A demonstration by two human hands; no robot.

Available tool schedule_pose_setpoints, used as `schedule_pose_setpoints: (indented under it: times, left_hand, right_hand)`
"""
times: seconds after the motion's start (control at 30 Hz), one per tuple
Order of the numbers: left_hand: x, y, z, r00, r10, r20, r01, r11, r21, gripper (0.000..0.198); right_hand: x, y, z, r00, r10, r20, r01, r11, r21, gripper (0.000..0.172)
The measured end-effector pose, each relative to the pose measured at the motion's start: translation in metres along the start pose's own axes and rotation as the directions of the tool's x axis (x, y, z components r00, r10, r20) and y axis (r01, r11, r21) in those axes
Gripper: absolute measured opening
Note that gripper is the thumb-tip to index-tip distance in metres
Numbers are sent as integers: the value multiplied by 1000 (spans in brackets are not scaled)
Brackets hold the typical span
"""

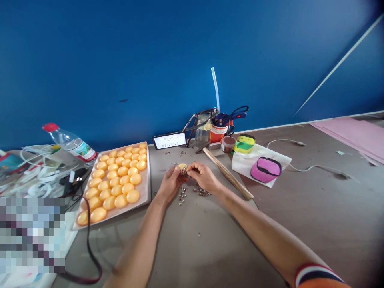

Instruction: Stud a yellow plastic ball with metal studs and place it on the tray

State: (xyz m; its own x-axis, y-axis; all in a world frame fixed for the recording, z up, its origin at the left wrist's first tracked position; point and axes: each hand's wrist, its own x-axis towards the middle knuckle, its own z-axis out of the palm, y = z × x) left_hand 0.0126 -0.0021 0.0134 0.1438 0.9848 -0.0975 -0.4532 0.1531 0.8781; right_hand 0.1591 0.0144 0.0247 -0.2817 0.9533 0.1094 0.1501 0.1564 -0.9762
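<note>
Orange striped-cuff sleeve [315,276] is seen lower right; mid-frame, small yellow rounded piece [182,165] is pinched by left hand [169,183], finger closure of right hand [205,177] beside it cannot be told; shiny brown beads [204,192] below could be scattered by a brushing wrist.

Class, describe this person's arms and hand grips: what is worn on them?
The left hand's grip and right hand's grip are ungloved. The right arm has an orange sleeve edged with red, white and dark stripes; the left arm shows bare.
</note>
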Motion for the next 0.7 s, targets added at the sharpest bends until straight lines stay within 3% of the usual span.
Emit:
schedule_pose_setpoints:
  times: [0.4, 0.7]
  left_hand:
    - [-4, -1, 3, 999, 36, 9, -37, 998, 60, 28]
    - [-5, -1, 3, 999, 36, 33, -38, 996, 76, 29]
  right_hand:
    - [-1, -4, 0, 998, 48, -49, -49, 999, -17, 5]
    - [1, 2, -2, 998, 70, 8, -70, 997, 44, 4]
